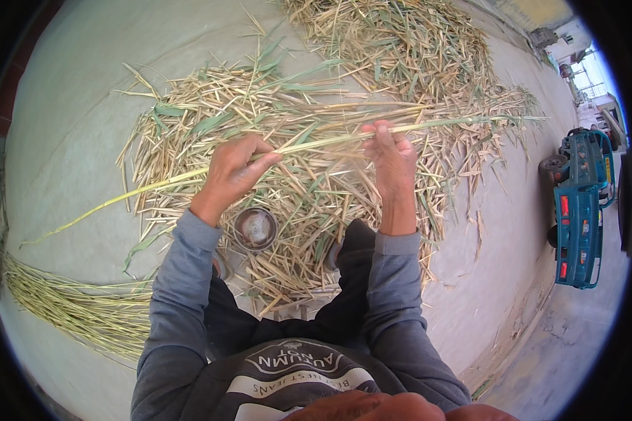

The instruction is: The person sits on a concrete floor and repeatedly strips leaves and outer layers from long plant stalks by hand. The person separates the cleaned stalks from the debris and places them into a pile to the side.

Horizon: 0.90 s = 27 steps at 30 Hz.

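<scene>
You've got one long green stalk [316, 144] stretched between both hands rn, running slantwise from low on your left to high on your right. Left hand [233, 172] is clenched round it w/ the thumb laid along the top; right hand [393, 156] pinches it higher up, fingers curled over, knuckles facing you. Both grips are closed on the stalk, nothing released.

Progress, judging by what's lying around: a fair bit looks done. There's a big heap of dry husks and leaf scraps [316, 112] spread on the floor [84, 105] just beyond and under your grips, plus a second heap [400, 42] further out past the right hand. Well off to the left of your left grip there's a bundle of clean stalks [70, 309] laid together, so prob the finished ones. The stalk in hand looks bare left of the left grip, but its far end past the right hand still has leafy bits, so imo that one's only partly stripped. Can't tell how many raw stalks are left.

Pose: both forearms come up from below, elbows bent, grey sleeves, wrists about level. A small round tin [255, 228] sits right below the left grip, near your knees. A blue vehicle [579, 210] is parked way off to the right, not involved.
</scene>
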### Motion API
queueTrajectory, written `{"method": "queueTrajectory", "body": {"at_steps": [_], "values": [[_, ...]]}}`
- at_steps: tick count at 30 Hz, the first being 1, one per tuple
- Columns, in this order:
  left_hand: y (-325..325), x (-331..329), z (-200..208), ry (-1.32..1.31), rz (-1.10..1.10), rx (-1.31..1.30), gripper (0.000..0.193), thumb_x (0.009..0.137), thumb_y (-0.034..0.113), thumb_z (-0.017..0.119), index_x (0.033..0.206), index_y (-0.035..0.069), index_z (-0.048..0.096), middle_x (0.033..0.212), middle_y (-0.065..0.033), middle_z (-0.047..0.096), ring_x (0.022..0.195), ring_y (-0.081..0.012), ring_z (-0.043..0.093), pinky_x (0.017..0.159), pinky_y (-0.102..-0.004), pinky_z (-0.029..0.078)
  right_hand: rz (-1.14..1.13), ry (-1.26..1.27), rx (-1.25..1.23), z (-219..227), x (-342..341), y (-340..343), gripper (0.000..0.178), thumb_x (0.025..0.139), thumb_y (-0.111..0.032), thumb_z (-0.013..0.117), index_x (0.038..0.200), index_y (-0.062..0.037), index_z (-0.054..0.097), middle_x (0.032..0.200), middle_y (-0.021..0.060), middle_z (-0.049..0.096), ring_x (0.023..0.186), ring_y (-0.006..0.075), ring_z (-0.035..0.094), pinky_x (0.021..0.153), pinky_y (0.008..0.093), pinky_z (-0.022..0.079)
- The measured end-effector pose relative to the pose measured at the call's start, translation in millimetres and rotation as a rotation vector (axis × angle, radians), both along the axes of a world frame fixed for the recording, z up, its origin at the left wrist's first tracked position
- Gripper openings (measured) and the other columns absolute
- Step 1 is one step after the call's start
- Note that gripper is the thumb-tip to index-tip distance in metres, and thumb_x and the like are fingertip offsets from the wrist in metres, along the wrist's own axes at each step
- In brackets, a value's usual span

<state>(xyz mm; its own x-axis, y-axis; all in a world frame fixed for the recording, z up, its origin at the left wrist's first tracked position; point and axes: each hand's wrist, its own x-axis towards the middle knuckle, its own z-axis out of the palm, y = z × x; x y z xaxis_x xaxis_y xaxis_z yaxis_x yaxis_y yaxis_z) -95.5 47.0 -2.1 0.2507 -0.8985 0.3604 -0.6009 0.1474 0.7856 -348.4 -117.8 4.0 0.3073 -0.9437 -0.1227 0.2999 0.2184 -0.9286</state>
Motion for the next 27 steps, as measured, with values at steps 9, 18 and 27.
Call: {"method": "queueTrajectory", "body": {"at_steps": [9, 18, 27], "values": [[10.6, 17.3, -5.4, 0.322, -0.185, 0.215, 0.016, 0.096, 0.015, 0.075, 0.093, 0.001, 0.068, 0.081, -0.0021, 0.067, 0.071, -0.0073, 0.062, 0.063, -0.0244, 0.048, 0.280, 0.129, -0.153, 2.9, 1.0, 19.0, 0.026, 0.099, -0.021, 0.072, 0.112, 0.0008, 0.067, 0.097, 0.0118, 0.075, 0.083, 0.0183, 0.074, 0.072, 0.0275, 0.058], [28.6, 39.3, 4.9, 0.500, -0.154, 0.336, 0.020, 0.096, 0.021, 0.075, 0.089, 0.004, 0.068, 0.073, -0.0004, 0.067, 0.066, -0.0064, 0.061, 0.058, -0.0239, 0.045, 0.477, 1.181, -0.673, -24.1, -23.1, 23.8, 0.023, 0.098, -0.013, 0.070, 0.116, 0.0017, 0.065, 0.104, 0.0159, 0.075, 0.095, 0.0196, 0.074, 0.079, 0.0318, 0.058], [14.9, 44.3, 0.9, 0.353, -0.129, 0.522, 0.027, 0.093, 0.028, 0.078, 0.088, 0.003, 0.067, 0.075, -0.0036, 0.068, 0.067, -0.0085, 0.062, 0.060, -0.0278, 0.047, 0.101, -0.331, -0.031, -10.4, -42.8, -22.3, 0.032, 0.103, -0.011, 0.063, 0.132, -0.0007, 0.058, 0.129, 0.0204, 0.067, 0.115, 0.0319, 0.069, 0.098, 0.0411, 0.059]]}}
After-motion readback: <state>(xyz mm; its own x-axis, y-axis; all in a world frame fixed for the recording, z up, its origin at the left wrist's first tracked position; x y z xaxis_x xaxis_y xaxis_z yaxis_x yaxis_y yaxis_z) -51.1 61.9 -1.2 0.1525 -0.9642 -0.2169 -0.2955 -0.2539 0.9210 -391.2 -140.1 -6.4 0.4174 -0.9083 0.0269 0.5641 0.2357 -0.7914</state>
